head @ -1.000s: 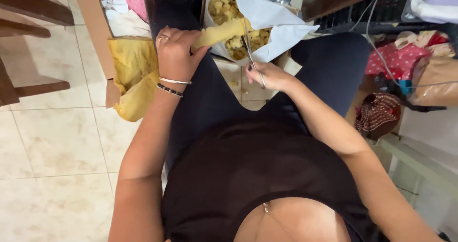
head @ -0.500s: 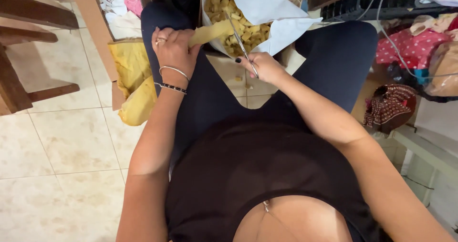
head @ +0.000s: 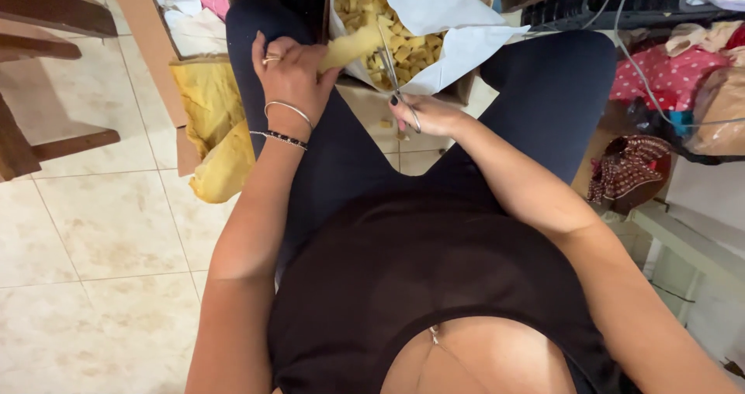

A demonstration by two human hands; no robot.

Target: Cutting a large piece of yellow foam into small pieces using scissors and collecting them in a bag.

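Note:
My left hand (head: 291, 72) grips a strip of yellow foam (head: 349, 46) and holds it out over a box lined with white paper (head: 458, 48). My right hand (head: 427, 114) holds a pair of scissors (head: 390, 60), whose blades reach up beside the end of the strip. Several small yellow foam pieces (head: 388, 52) lie heaped on the paper. I am seated, with my dark-clad legs on either side of the box. Bracelets circle my left wrist.
A folded yellow foam sheet (head: 213, 122) hangs by a cardboard panel (head: 151, 60) to my left. Wooden furniture (head: 39, 68) stands far left on the tiled floor. Red patterned cloths (head: 660, 76) and a cable (head: 644, 83) crowd the right.
The view has tilted so the box sits higher in the picture. Both hands stay at the strip, and the scissors have shifted slightly up along it.

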